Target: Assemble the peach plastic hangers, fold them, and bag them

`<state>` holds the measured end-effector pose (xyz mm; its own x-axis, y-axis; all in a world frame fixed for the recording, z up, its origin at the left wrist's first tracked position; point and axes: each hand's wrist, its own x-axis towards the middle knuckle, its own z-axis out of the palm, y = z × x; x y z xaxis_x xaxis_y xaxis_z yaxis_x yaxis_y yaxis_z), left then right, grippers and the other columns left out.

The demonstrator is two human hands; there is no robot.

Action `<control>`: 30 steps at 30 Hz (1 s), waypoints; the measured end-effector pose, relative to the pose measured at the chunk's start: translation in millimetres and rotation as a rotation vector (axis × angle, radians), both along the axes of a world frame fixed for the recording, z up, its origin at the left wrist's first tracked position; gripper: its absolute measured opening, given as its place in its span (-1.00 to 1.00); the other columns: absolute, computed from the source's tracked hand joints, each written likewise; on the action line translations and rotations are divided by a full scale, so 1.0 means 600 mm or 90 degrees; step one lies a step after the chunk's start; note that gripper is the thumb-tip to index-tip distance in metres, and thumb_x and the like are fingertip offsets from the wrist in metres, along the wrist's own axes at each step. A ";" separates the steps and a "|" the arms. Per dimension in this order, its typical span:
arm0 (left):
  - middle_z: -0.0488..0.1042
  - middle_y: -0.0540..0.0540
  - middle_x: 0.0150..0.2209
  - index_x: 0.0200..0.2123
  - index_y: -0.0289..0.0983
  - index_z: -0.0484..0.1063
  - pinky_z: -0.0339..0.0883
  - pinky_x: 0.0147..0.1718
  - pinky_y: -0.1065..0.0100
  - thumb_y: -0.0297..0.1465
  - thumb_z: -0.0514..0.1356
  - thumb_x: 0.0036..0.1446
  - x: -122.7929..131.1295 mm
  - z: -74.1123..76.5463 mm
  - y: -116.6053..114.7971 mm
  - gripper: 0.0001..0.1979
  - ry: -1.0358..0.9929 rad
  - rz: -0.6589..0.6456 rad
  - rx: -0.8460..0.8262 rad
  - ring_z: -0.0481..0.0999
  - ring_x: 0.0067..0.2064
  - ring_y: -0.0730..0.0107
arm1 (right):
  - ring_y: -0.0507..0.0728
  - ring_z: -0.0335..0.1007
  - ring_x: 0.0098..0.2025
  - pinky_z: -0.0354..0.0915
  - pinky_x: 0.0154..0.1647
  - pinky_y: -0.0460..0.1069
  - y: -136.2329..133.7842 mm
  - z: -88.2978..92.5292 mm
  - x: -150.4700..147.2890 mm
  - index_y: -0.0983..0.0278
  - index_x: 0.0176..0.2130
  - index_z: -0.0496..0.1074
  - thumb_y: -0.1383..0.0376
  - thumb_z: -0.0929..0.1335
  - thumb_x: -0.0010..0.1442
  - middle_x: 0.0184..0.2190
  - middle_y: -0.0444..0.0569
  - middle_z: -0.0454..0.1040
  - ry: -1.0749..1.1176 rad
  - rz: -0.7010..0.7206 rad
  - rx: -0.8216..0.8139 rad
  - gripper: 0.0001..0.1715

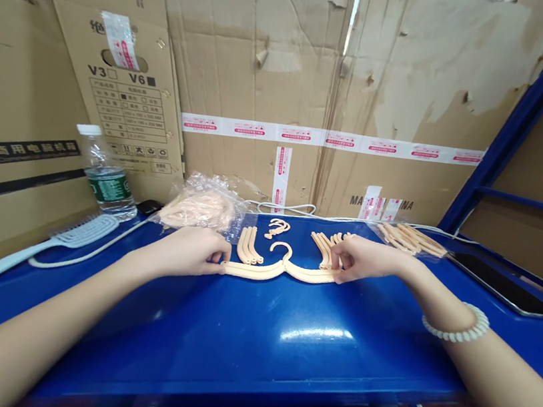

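A cream-coloured clothes hanger lies on the blue table, its curved hook pointing away from me. Its two arms meet under the hook. My left hand pinches the left end of the hanger between thumb and fingers. At the opposite end, my right hand is closed on the right tip. Several loose left hanger arms sit just behind, beside my left fingers. Similar right hanger arms lie partly hidden behind my right hand. A few small hooks rest between these two groups.
A clear plastic bag of cream parts stands behind my left hand. Farther left are a water bottle and a pale hairbrush. Bagged cream bars and a phone lie at right. Cardboard walls the back.
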<state>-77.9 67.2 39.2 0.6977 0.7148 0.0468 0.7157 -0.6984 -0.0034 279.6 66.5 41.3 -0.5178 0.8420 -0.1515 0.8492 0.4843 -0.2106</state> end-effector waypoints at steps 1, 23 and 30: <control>0.50 0.01 -0.42 -0.40 -0.19 0.48 0.07 -0.51 0.40 -0.33 0.19 0.10 0.000 0.000 0.000 -0.90 -0.001 0.003 0.001 0.44 -0.42 0.37 | 0.08 0.36 -0.48 0.14 -0.51 -0.08 0.000 0.000 0.000 0.29 -0.32 0.49 0.20 0.43 -0.05 -0.52 -0.11 0.47 -0.001 0.002 0.005 -0.74; 0.53 -0.07 -0.36 -0.21 -0.25 0.47 0.20 -0.42 0.38 -0.29 0.04 0.24 0.012 0.006 -0.005 -0.75 -0.083 0.031 0.066 0.46 -0.38 0.35 | 0.06 0.31 -0.52 0.11 -0.48 -0.07 0.012 0.009 0.007 0.28 -0.39 0.42 0.10 0.30 0.14 -0.54 -0.06 0.45 0.130 -0.101 0.240 -0.70; 0.53 -0.06 -0.33 -0.17 -0.22 0.47 0.19 -0.40 0.38 -0.20 0.12 0.19 0.007 0.000 0.000 -0.73 -0.047 0.007 0.001 0.48 -0.34 0.31 | 0.06 0.33 -0.52 0.12 -0.48 -0.07 0.019 0.002 0.009 0.26 -0.41 0.35 0.11 0.29 0.13 -0.56 -0.08 0.45 0.138 -0.105 0.252 -0.74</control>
